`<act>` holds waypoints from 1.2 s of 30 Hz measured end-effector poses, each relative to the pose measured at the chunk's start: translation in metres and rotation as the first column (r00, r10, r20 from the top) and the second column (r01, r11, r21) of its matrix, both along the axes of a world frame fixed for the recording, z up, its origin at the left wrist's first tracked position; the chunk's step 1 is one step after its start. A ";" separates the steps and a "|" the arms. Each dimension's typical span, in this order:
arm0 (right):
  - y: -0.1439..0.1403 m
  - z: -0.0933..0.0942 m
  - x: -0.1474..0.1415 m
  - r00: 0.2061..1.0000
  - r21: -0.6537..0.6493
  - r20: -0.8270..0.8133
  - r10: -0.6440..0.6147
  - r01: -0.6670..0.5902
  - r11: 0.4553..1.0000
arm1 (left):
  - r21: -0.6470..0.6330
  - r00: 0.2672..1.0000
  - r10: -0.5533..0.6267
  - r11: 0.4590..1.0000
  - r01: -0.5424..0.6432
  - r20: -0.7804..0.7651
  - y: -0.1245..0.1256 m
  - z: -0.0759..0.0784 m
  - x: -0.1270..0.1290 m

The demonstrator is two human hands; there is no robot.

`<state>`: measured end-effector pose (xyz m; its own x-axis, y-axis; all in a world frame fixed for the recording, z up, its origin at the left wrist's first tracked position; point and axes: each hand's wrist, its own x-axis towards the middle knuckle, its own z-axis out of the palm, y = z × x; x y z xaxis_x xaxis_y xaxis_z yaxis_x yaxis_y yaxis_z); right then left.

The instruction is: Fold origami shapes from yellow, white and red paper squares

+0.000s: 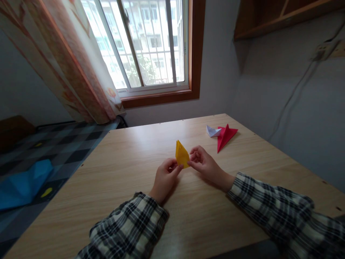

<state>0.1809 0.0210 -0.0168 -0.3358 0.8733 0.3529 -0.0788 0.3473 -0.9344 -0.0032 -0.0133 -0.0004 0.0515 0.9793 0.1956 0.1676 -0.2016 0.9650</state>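
A folded piece of yellow origami paper (182, 155) is held up over the wooden table, its pointed end upward. My left hand (167, 175) pinches its lower left corner between thumb and fingers. At the lower right edge, my right hand (206, 163) grips the same paper with thumb and forefinger, the other fingers curled. Farther back on the right lie a small white paper boat (213, 131) and a red folded paper shape with several points (226, 135), touching or nearly touching each other.
The light wooden table (129, 172) spreads beneath both hands. To the left is a checked bed cover (78, 144) with a blue paper piece (27, 183) on it. A window (151, 46) and curtain (88, 72) stand behind; a shelf (283, 18) hangs upper right, near a cable (292, 91).
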 end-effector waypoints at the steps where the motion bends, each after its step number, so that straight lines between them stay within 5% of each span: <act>1: -0.001 0.000 0.001 1.000 0.029 0.018 -0.010 0.010 1.000 | -0.003 1.000 -0.004 1.000 0.004 -0.011 0.000 0.001 0.000; 10: -0.006 -0.002 0.000 0.989 0.158 0.145 -0.011 -0.013 0.987 | -0.060 0.988 -0.046 0.997 0.056 0.147 -0.003 0.000 0.004; 20: -0.004 0.003 0.001 0.988 0.228 0.143 -0.066 0.032 0.973 | -0.228 0.867 -0.112 0.941 0.250 0.485 -0.005 0.001 0.006; 36: -0.009 0.013 0.004 0.988 0.240 0.138 0.071 -0.102 0.965 | -0.249 0.833 0.067 0.965 0.087 0.549 -0.003 0.003 0.006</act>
<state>0.1854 0.0122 -0.0035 -0.4622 0.7306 0.5027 -0.0051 0.5646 -0.8253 0.0033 -0.0163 0.0023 0.0209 0.9980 -0.0594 -0.4051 0.0628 0.9121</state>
